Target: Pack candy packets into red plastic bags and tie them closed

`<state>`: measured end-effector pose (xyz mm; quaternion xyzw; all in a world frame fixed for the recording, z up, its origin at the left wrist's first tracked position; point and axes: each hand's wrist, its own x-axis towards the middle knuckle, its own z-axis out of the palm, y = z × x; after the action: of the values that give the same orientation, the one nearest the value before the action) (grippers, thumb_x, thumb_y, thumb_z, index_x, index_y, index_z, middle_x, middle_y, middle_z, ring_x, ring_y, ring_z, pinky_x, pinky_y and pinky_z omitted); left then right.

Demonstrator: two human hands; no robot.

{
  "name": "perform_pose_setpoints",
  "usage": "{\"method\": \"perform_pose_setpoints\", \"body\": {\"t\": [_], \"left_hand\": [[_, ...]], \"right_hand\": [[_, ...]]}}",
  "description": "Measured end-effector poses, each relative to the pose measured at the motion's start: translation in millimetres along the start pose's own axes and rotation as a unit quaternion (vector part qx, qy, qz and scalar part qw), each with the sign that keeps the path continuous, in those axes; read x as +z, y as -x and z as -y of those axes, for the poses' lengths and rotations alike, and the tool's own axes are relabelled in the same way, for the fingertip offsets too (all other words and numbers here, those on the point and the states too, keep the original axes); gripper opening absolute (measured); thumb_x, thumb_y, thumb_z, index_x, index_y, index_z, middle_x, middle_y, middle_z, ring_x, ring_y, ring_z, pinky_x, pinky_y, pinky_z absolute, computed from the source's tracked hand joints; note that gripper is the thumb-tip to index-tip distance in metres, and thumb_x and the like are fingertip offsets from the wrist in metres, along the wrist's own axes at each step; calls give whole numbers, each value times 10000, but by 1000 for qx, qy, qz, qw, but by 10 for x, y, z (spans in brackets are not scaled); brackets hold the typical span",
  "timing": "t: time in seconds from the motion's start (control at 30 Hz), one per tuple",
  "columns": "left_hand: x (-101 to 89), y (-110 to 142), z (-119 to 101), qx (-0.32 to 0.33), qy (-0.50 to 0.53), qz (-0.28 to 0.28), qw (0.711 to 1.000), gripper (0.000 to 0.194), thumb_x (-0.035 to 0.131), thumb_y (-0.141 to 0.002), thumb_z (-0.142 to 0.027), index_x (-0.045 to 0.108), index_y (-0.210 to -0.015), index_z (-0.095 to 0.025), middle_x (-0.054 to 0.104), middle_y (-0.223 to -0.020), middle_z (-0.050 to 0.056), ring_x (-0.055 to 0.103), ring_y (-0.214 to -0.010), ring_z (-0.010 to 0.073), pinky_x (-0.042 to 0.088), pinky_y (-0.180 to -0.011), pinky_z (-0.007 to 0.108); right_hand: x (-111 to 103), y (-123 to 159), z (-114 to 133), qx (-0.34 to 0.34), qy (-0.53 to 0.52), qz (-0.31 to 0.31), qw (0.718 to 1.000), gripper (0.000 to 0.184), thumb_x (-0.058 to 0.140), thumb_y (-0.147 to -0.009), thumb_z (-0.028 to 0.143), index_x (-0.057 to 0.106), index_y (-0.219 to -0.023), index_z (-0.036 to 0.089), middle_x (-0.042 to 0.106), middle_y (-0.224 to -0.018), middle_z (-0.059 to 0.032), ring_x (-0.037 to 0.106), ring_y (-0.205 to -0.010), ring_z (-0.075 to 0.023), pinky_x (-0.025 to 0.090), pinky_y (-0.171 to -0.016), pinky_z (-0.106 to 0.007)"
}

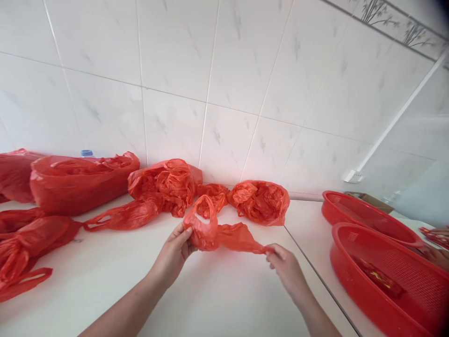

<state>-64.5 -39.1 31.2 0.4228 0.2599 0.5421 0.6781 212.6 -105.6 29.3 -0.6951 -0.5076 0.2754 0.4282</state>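
Note:
A thin red plastic bag (235,237) is stretched between my two hands, just above the white table (210,290). My left hand (178,243) pinches it near its looped handles, which stick up. The twisted far end of the bag sits between the fingers of my right hand (281,262). Right behind it lie a small crumpled red bag (214,194) and a bunched heap of red bags (261,202). Another heap of crumpled red bags (171,182) is further left.
Stuffed red bags (80,185) line the tiled wall (175,117), with a blue bottle cap (86,153) behind them. Loose red bags (31,243) lie at left. Two red plastic baskets (345,267) stand at right, the nearer holding red packets (380,278). Part of another person's hand (437,256) shows at the right edge.

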Motion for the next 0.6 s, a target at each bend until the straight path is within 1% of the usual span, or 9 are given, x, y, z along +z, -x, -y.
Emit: {"method": "perform_pose_setpoints", "body": {"t": [0.13, 0.2, 0.27, 0.3, 0.37, 0.43, 0.5, 0.57, 0.6], "left_hand": [[-36, -29, -104, 17, -27, 5, 999, 133, 612, -833, -312, 587, -900, -199, 608, -751, -18, 515, -605, 92, 456, -629, 226], [21, 4, -113, 18, -39, 20, 999, 125, 619, -826, -289, 584, -911, -204, 616, -782, -13, 530, -633, 102, 457, -638, 233], [89, 46, -111, 16, -52, 41, 998, 129, 606, -828, -264, 585, -945, -211, 625, -833, -2, 562, -709, 128, 465, -682, 258], [120, 67, -107, 14, -58, 52, 997, 117, 595, -829, -245, 589, -940, -210, 625, -841, 1, 568, -739, 139, 466, -704, 270], [170, 104, -99, 6, -65, 73, 995, 68, 570, -818, -185, 603, -876, -195, 617, -812, 0, 559, -746, 143, 458, -728, 279], [212, 140, -93, -5, -72, 97, 993, 86, 539, -804, -131, 610, -801, -179, 607, -777, -1, 543, -735, 138, 444, -731, 274], [260, 185, -99, -18, -80, 124, 989, 115, 521, -803, -116, 620, -781, -170, 607, -765, 3, 529, -721, 132, 430, -713, 261], [318, 236, -122, -22, -88, 151, 984, 124, 518, -804, -119, 621, -753, -167, 605, -757, 5, 515, -694, 126, 417, -681, 253], [344, 259, -140, -19, -92, 166, 982, 136, 515, -800, -116, 613, -721, -165, 598, -747, 5, 507, -680, 124, 413, -672, 253]], "right_hand": [[-410, 36, 172, 23, -76, -15, 997, 160, 536, -757, 325, 593, -736, 176, 501, -593, 31, 450, -547, -107, 310, -490, -221], [-506, 112, 290, 23, -170, -39, 984, 222, 574, -765, 350, 606, -904, 179, 548, -639, 21, 455, -537, -104, 329, -480, -217], [-487, 239, 390, -10, -242, -112, 964, 371, 598, -775, 362, 544, -1111, 212, 616, -770, -5, 502, -569, -112, 383, -495, -221], [-434, 320, 427, -43, -246, -157, 955, 392, 601, -785, 356, 519, -1148, 231, 631, -825, -14, 527, -592, -116, 415, -513, -227], [-266, 488, 472, -135, -184, -208, 951, 276, 580, -820, 323, 548, -1081, 241, 636, -848, -14, 570, -643, -126, 470, -575, -238], [-57, 615, 493, -241, -71, -155, 956, 159, 541, -851, 272, 595, -997, 236, 643, -865, -25, 610, -750, -148, 501, -684, -257], [138, 645, 508, -322, 15, -66, 944, 182, 477, -877, 228, 608, -1005, 234, 645, -980, -54, 611, -905, -178, 491, -800, -292], [290, 571, 521, -347, 55, -8, 936, 216, 412, -892, 214, 603, -993, 221, 637, -1012, -74, 598, -929, -190, 479, -812, -314], [348, 509, 521, -328, 65, 19, 942, 216, 397, -892, 221, 606, -941, 214, 643, -962, -74, 603, -878, -189, 483, -774, -312]]}}
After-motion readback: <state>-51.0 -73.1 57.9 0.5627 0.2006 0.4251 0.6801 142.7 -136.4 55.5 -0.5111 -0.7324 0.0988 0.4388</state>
